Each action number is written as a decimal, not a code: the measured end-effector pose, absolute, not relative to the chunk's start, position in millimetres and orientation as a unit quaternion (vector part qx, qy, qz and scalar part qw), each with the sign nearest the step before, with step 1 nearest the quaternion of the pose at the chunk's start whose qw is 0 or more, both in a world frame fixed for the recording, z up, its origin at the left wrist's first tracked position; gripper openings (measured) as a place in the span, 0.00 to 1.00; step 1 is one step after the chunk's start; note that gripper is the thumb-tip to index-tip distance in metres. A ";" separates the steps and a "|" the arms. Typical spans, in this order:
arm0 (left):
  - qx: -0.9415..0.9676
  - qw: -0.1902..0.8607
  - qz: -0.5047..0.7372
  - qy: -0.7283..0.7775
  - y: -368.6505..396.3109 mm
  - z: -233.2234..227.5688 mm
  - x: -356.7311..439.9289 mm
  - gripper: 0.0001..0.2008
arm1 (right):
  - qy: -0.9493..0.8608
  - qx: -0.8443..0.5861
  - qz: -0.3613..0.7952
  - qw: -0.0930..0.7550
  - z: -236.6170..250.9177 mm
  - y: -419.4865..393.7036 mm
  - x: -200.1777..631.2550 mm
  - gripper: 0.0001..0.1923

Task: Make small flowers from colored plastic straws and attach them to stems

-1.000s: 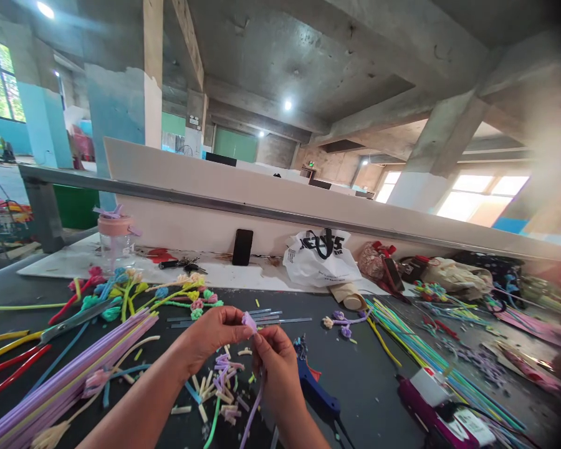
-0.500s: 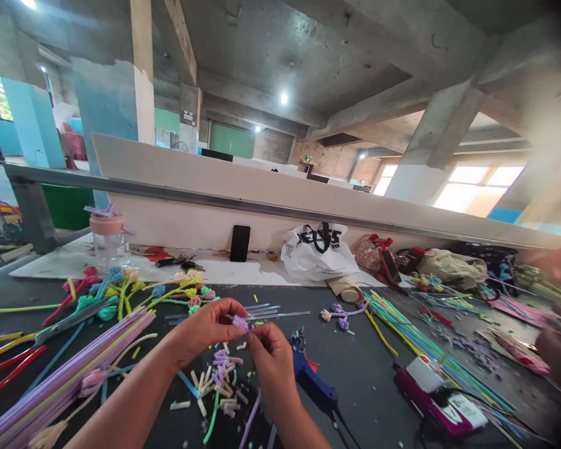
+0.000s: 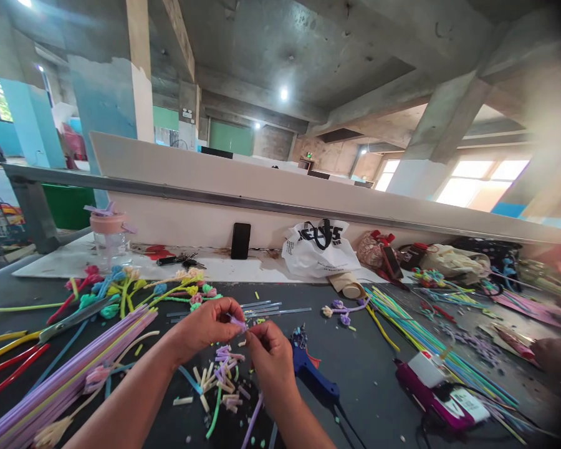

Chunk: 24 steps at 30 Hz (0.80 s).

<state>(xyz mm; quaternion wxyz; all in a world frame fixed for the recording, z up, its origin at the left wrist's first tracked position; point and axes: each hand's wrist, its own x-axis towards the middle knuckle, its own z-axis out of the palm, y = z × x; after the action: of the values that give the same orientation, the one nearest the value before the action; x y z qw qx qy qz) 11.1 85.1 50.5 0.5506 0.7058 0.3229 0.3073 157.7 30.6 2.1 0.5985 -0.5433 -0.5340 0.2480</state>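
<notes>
Along the left edge of the frame, a bundle of lilac stems [image 3: 70,374] is running off the bottom corner, its ends cut off from view. Just right of it, low in the middle of the frame, the left hand [image 3: 206,327] is pinching a small purple fuzzy piece [image 3: 238,323] between thumb and fingertips, and the right hand [image 3: 271,358] is meeting it from the other side, its grip closing on the same piece; exactly how the piece is being bent is too small to make out. Both hands are hovering above a scatter of short cut bits [image 3: 222,386] lying on the dark surface [image 3: 369,368]. Right of the right hand, a blue glue gun [image 3: 315,380] is lying partly hidden behind the wrist. Farther up, at mid-frame, a white plastic bag [image 3: 320,249] is showing black lettering, too creased to read. At the lower right, a magenta box [image 3: 442,399] is carrying a white label whose print is too blurred to read.
</notes>
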 end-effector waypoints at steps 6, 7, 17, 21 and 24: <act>0.709 0.544 0.304 0.329 84.1 50.6 12.1 0.07 | -0.540 -0.548 0.242 0.592 1.8 30.8 157.8 0.08; 0.709 0.543 0.305 0.331 83.6 50.8 12.5 0.06 | -0.541 -0.550 0.241 0.589 1.9 30.7 157.7 0.07; 0.713 0.527 0.315 0.339 82.8 50.3 14.2 0.04 | -0.552 -0.566 0.243 0.562 4.0 28.7 155.6 0.07; 0.711 0.527 0.317 0.341 82.0 50.8 14.8 0.03 | -0.552 -0.574 0.247 0.552 6.1 28.4 155.2 0.08; 0.706 0.533 0.316 0.342 81.3 51.6 15.4 0.03 | -0.552 -0.578 0.249 0.547 7.3 27.8 155.0 0.08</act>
<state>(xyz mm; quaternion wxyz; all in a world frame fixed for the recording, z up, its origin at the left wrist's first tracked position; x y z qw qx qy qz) 15.4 81.3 51.6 0.5331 0.7064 0.3422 0.3159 155.0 27.8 7.3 0.5469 -0.5784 -0.5517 0.2487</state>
